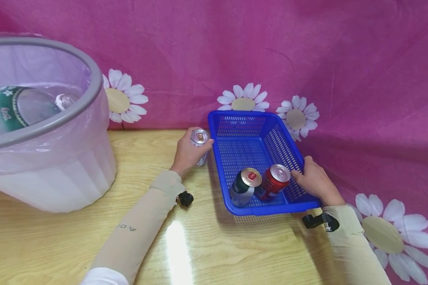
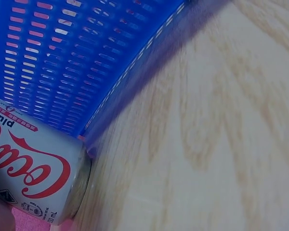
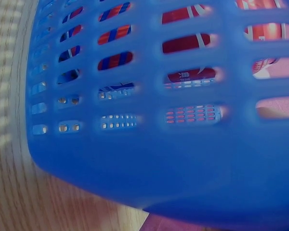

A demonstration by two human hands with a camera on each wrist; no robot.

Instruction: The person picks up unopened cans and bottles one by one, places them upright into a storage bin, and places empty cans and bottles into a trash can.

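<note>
My left hand [image 1: 187, 152] grips a white Coca-Cola plus can [image 1: 200, 136] just outside the left wall of a blue plastic basket [image 1: 219, 170]. The can stands roughly upright; in the left wrist view its red lettering [image 2: 36, 168] shows close to the perforated basket wall [image 2: 62, 62]. On the far side, my right hand [image 1: 315, 180] holds the basket's right rim, thumb over the inner side. Inside the basket, a dark green and silver can [image 1: 243, 192] and a red can [image 1: 272, 184] stand close together near the front. The right fingers are mostly hidden.
A large white bin [image 1: 50, 186] with a grey rim and clear liner stands at the left. In it lie a green-labelled bottle [image 1: 12, 109] and another clear plastic item [image 1: 65, 101]. Behind the wooden table [image 1: 157, 245] hangs a pink flowered cloth [image 1: 178, 59].
</note>
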